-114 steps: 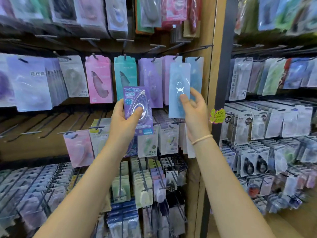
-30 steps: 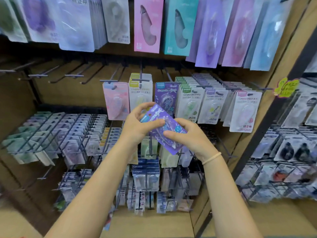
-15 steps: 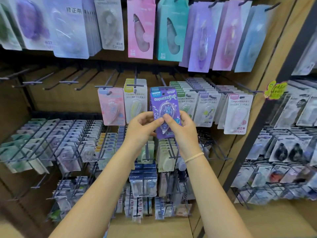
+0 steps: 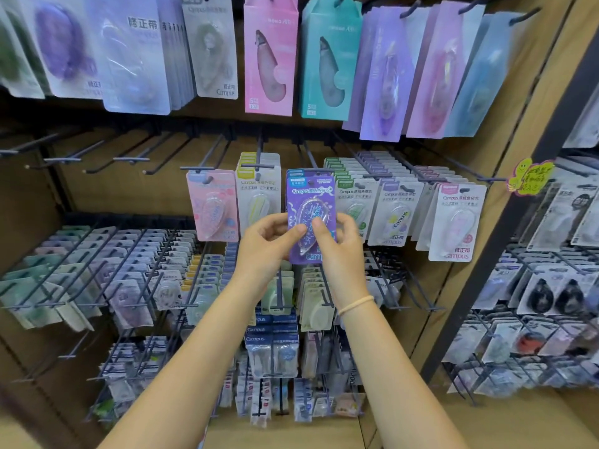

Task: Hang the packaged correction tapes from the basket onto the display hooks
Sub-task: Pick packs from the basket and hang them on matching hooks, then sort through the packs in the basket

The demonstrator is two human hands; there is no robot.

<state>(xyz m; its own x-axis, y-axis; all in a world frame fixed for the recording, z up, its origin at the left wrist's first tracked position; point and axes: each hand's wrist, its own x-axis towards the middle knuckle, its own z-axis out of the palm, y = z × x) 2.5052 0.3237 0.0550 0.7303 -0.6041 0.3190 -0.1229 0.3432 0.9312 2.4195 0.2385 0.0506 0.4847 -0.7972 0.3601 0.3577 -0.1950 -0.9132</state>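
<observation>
A purple packaged correction tape (image 4: 310, 202) stands upright in front of the middle row of display hooks. My left hand (image 4: 265, 246) pinches its lower left edge with thumb on the front. My right hand (image 4: 340, 247) pinches its lower right side. The pack's top hole sits at the tip of a dark display hook (image 4: 308, 160) that carries more purple packs behind it. A pink pack (image 4: 214, 202) and a yellow-green pack (image 4: 259, 192) hang just left of it. The basket is not in view.
Large packs hang in the top row (image 4: 269, 56). Several bare hooks (image 4: 129, 157) stick out at the left of the middle row. Dense rows of small packs (image 4: 107, 270) fill the lower racks. A wooden divider and black post (image 4: 505, 222) separate a second display on the right.
The view dropped from the upper row to the middle row. My right hand joined the left on the purple pack, turned it upright and raised it to the hook tip.
</observation>
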